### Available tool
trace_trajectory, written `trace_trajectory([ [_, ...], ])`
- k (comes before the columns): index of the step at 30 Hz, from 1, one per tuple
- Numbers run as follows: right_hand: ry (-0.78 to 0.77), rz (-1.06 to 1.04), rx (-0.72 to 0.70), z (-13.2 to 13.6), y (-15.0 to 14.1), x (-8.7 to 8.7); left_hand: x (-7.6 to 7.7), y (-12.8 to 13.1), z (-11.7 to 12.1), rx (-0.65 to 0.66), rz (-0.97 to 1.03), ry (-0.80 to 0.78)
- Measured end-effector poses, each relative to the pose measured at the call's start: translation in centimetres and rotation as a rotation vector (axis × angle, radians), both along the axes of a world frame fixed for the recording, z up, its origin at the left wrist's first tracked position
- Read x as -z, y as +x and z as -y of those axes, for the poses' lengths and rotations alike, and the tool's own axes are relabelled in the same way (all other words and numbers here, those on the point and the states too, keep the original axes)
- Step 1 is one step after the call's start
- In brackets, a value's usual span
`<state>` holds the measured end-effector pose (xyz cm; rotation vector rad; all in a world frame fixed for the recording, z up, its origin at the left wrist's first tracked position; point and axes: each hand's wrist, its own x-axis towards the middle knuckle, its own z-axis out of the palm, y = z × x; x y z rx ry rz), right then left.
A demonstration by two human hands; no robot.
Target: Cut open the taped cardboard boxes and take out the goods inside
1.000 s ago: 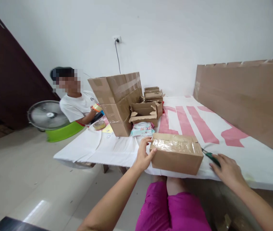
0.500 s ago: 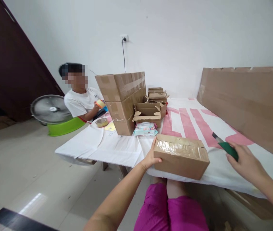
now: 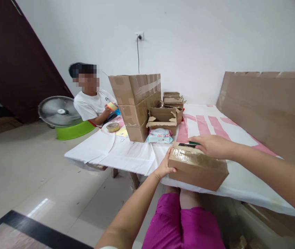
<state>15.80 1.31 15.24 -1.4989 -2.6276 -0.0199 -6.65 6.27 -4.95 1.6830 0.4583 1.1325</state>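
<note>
Print on the wipes packet [image 3: 160, 136] too small for us to read; pink blocks on the white cloth [image 3: 133, 157] form no word we can make out. Taped box [image 3: 198, 167] sits at the cloth's near edge. Left hand [image 3: 165, 166] grips its left end, thumb on near face. Right hand [image 3: 211, 146], palm down over box top, fingers closed round green-handled knife [image 3: 194, 143], blade pointing left.
</note>
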Motion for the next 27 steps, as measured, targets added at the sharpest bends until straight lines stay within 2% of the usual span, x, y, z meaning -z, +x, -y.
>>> trace_trajectory([
  [4,-0.045,0.139,-0.043,-0.9,-2.3,-1.3,-0.1,0.1,0.0,-0.006,-0.007,-0.003],
  [9,-0.044,0.241,-0.104,-1.1,-3.7,-1.6,0.1,0.0,-0.1,-0.003,0.014,0.016],
  [15,-0.044,0.148,-0.103,-0.7,-3.5,-1.2,0.3,-0.1,0.0,0.000,0.021,0.013],
  [20,-0.066,0.290,-0.058,-0.4,-3.1,-1.1,0.3,-0.1,0.0,-0.016,-0.010,-0.006],
  [23,-0.070,0.269,-0.031,0.0,-3.1,-1.0,0.3,-0.1,0.1,-0.014,-0.001,0.005],
  [27,-0.092,0.354,-0.007,0.9,-3.1,-1.7,0.2,0.0,0.1,0.003,0.032,-0.001],
])
